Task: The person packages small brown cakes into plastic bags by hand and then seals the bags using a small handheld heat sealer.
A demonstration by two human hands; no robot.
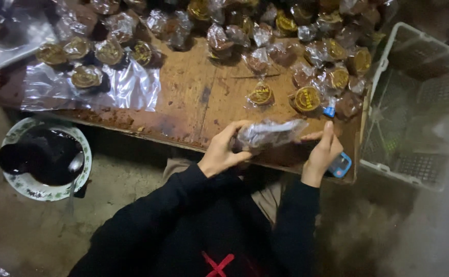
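Packet [267, 134] in clear wrap, pinched in my left hand [222, 154] and right hand [324, 153], long axis left-right, right end slightly higher, above near edge of wooden table [193, 102], white crate [414, 102] at right.

Crinkled glossy clear plastic wrap covers the dark oblong packet [268, 134]; the worn brown wooden surface [193, 97] looks rough and matt.
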